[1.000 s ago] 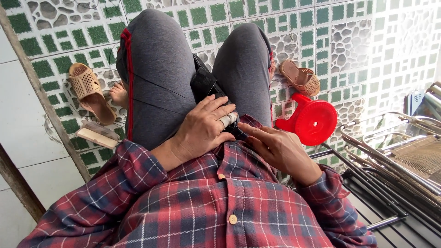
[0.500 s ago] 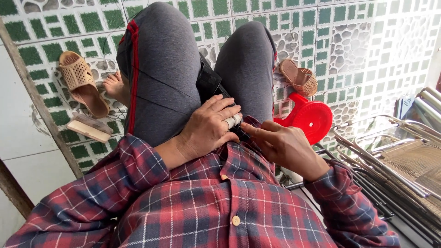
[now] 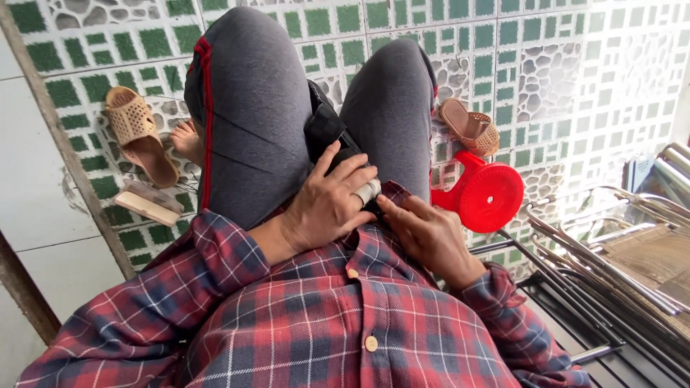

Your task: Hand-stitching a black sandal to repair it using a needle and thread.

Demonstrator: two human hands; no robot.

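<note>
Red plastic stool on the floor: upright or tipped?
Tipped. The red plastic stool lies on its side on the tiled floor, round seat facing the camera.
</note>
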